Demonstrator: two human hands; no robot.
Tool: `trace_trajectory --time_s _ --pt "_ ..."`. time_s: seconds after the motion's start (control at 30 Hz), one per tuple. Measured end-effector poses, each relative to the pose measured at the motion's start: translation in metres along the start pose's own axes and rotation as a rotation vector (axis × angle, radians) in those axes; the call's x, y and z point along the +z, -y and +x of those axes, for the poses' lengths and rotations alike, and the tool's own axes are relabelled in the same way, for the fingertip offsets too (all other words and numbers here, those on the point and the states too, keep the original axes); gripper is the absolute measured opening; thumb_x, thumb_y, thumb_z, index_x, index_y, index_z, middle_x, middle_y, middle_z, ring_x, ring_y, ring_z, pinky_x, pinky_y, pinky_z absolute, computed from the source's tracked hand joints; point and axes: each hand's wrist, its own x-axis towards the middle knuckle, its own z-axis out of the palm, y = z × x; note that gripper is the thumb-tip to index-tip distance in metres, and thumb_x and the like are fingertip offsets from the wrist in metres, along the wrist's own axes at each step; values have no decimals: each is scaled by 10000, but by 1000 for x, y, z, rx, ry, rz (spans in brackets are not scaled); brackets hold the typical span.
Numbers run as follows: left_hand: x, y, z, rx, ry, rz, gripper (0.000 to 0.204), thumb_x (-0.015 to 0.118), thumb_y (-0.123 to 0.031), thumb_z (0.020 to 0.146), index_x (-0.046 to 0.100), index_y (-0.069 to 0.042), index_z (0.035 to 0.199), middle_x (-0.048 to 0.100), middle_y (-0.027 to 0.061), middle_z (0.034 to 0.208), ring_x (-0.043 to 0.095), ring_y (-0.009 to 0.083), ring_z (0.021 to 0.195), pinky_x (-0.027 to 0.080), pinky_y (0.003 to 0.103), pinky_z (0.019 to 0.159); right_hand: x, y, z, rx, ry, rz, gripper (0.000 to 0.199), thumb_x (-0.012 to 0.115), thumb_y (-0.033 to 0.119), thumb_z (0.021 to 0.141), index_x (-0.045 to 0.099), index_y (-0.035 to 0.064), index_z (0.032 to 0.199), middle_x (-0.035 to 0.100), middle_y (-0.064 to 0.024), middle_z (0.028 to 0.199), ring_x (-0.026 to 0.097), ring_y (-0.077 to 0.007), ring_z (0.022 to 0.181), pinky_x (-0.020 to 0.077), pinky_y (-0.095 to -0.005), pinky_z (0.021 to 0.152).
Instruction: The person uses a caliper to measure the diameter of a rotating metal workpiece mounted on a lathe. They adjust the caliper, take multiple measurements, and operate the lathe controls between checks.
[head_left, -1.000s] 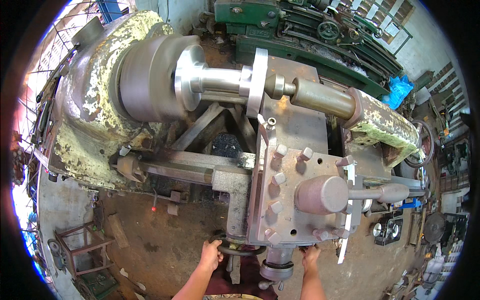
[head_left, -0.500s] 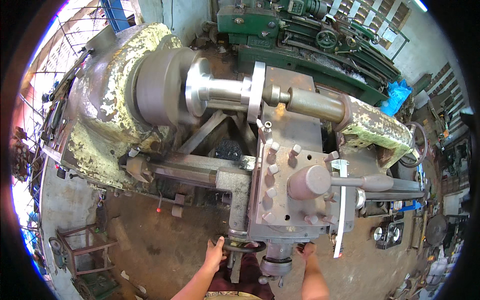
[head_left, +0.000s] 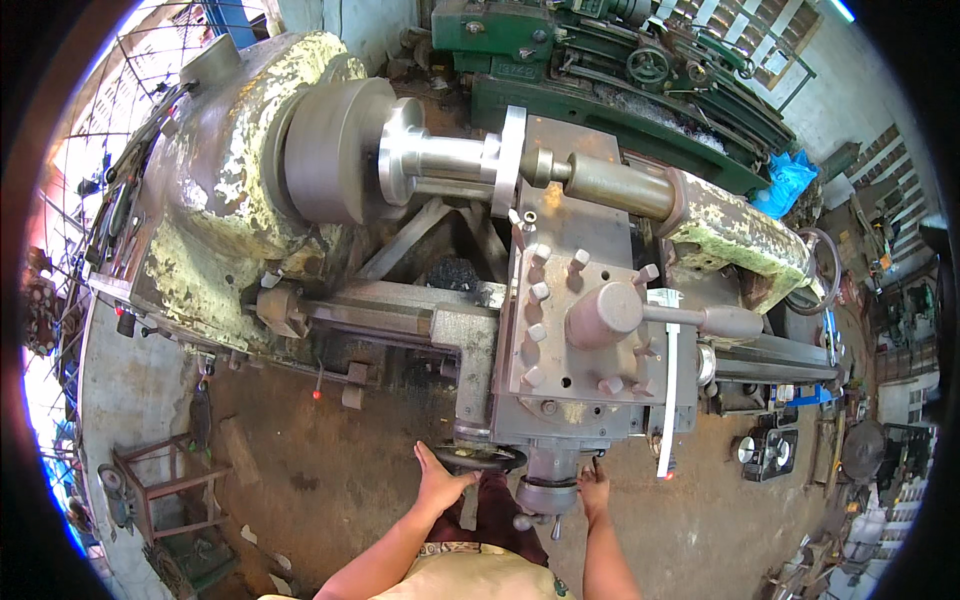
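My left hand [head_left: 440, 484] is closed on the rim of a dark handwheel [head_left: 482, 459] below the lathe carriage, its thumb pointing up. My right hand [head_left: 593, 487] is beside the cross-slide dial [head_left: 548, 494], fingers pointing up and apart, close to a small dark lever under the carriage edge. Whether a fingertip touches the lever is hard to see. Above, a shiny flanged metal workpiece [head_left: 450, 156] runs between the blurred chuck [head_left: 330, 152] and the tailstock centre [head_left: 545, 168]. A bolt-studded tool post [head_left: 560, 360] stands before it, topped by a clamping handle [head_left: 728, 322].
A white caliper [head_left: 668, 400] lies on the carriage right of the tool post. The tailstock [head_left: 745, 235] stands to the right. Behind is a green lathe [head_left: 600, 115] with a blue bag [head_left: 788, 185] beside it. A stand [head_left: 165, 480] is at lower left, a red-knobbed lever [head_left: 318, 385] under the bed.
The view has shifted, so the machine sits slightly higher and more of my torso shows. My right hand has changed from curled under the carriage edge to fingers raised. My left hand stays on the handwheel.
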Motion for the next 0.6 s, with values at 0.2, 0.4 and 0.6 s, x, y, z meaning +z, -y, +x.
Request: trace_trajectory --time_s 0.2,0.4,0.6 --pt "-4 8 11 -17 18 32 1308 858 -308 719 -84 168 1492 -29 358 1605 35 395 1532 151 357 1242 -15 -2 -12 98 -13 53 459 573 219 1013 472 75 1436 673 -123 1135 687 -252 834 527 -363 628" --pt "-2 10 13 -50 10 -54 1301 853 -284 717 -89 170 1491 -13 346 1611 44 389 1532 146 357 1244 -38 -42 -34 193 50 -27 399 559 250 1022 523 30 1354 666 -143 1122 691 -275 833 539 -379 627" --pt "-2 18 15 -38 14 -96 1328 856 -279 705 -122 170 1485 -1 344 1611 109 378 1526 182 329 1232 -47 -86 -64 232 43 -32 390 589 230 1007 552 -14 1310 679 -178 1118 727 -312 831 571 -383 590"
